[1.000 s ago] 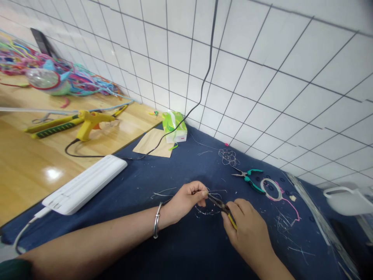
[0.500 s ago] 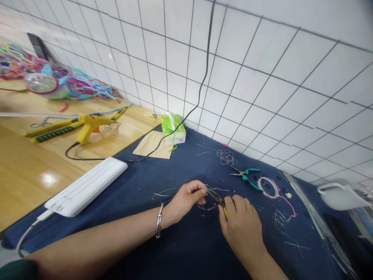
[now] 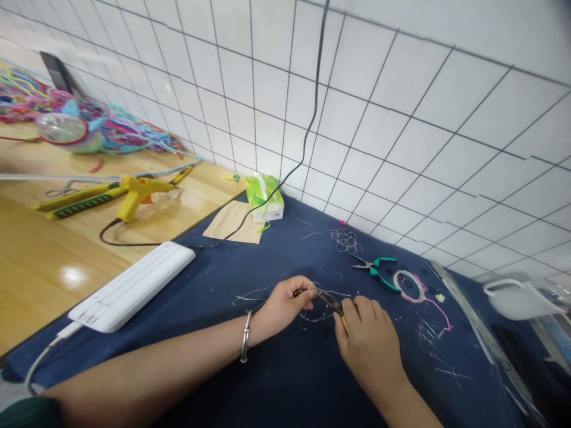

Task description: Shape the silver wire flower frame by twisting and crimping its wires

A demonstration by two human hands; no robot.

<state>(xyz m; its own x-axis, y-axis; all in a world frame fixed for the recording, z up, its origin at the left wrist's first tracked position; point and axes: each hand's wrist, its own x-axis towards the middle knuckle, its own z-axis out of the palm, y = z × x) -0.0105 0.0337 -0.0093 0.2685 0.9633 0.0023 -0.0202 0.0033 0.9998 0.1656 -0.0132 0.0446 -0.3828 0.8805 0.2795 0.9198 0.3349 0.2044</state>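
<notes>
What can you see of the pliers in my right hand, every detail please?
The pliers have slim, dark, metallic-looking jaws and a yellow handle, mostly hidden inside the right hand gripping them. They slant across the view over the dark blue work surface, jaws pointing up and left to the left hand's fingertips, beside thin wire. Whether the jaws are closed is too small to tell.
</notes>
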